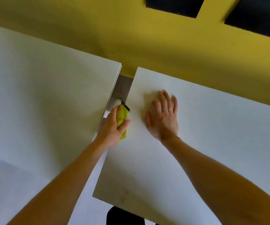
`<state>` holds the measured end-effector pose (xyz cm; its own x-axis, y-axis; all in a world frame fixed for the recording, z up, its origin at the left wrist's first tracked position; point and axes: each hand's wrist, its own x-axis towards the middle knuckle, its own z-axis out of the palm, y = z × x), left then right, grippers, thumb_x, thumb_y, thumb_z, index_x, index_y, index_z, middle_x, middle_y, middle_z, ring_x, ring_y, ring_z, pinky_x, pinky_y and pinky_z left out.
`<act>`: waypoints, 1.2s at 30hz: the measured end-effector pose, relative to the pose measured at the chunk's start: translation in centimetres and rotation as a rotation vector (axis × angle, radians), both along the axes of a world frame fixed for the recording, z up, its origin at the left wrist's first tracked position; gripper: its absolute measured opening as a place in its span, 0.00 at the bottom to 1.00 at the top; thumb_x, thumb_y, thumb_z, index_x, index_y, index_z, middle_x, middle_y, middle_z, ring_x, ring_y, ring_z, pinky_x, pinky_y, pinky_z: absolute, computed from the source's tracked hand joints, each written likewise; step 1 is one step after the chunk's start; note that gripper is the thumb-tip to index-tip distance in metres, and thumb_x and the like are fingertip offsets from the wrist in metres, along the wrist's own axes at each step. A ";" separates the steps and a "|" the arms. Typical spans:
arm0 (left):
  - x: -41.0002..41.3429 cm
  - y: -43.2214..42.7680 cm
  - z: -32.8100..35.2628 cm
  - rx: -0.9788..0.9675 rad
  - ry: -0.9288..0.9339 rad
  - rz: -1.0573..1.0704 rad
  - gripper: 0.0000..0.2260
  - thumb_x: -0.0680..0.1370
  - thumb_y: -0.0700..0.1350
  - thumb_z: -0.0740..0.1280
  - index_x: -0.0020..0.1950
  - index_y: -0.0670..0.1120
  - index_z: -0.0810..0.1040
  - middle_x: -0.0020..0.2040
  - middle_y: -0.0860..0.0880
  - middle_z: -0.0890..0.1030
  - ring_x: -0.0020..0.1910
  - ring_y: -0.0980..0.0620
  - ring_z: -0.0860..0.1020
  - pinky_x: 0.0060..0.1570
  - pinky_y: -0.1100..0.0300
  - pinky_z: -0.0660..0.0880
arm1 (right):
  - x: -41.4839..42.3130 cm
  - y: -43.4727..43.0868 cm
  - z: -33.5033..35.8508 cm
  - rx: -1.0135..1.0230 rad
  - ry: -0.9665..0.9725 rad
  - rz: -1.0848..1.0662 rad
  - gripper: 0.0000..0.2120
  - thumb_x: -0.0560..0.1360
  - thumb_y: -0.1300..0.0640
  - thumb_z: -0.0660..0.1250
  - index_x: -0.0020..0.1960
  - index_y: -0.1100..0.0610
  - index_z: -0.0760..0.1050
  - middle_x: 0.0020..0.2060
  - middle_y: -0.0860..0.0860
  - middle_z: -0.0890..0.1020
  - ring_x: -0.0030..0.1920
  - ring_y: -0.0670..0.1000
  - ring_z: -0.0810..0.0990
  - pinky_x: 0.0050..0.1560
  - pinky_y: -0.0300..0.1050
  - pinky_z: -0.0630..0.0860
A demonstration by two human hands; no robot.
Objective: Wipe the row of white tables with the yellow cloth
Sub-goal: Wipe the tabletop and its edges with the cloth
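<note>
The frame is filled by a left table (41, 95) and a right table (196, 143), both white. At centre, the right hand (162, 117) is laid flat on the right table. The yellow cloth (122, 117), judged soft and light, is gripped bunched by the left hand (113, 129) at that table's left edge.

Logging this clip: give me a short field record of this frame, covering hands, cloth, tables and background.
left hand: grips the crumpled yellow cloth
cloth position: at the left edge of the right white table, beside the gap
right hand: flat on the right table, fingers spread
left white table: apart from the right one, untouched by either hand
background: yellow surface with dark panels
</note>
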<state>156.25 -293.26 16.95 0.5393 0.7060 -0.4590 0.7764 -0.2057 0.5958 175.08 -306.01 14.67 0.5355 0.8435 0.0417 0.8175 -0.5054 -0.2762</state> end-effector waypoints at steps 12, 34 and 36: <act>8.9 -0.9 10.6 0.498 -0.009 -0.297 0.40 0.82 0.67 0.67 0.89 0.57 0.53 0.76 0.46 0.72 0.66 0.38 0.80 0.58 0.45 0.78 | 3.1 -1.6 4.0 0.484 0.656 -0.410 0.15 0.86 0.53 0.60 0.66 0.56 0.80 0.67 0.50 0.82 0.69 0.52 0.80 0.71 0.59 0.76; 5.9 -4.8 -3.1 0.771 -0.031 -0.216 0.26 0.87 0.51 0.62 0.85 0.44 0.68 0.87 0.42 0.61 0.87 0.44 0.60 0.80 0.41 0.66 | 9.5 5.7 0.9 -0.006 0.012 -0.116 0.40 0.77 0.32 0.60 0.79 0.57 0.71 0.63 0.59 0.80 0.66 0.64 0.76 0.73 0.62 0.69; 5.8 -4.7 -3.2 0.777 -0.019 -0.206 0.26 0.87 0.51 0.62 0.85 0.45 0.68 0.87 0.43 0.62 0.87 0.44 0.61 0.79 0.41 0.67 | 8.9 10.4 1.2 -0.042 0.074 -0.082 0.37 0.77 0.28 0.56 0.74 0.53 0.75 0.57 0.56 0.82 0.60 0.62 0.78 0.63 0.58 0.73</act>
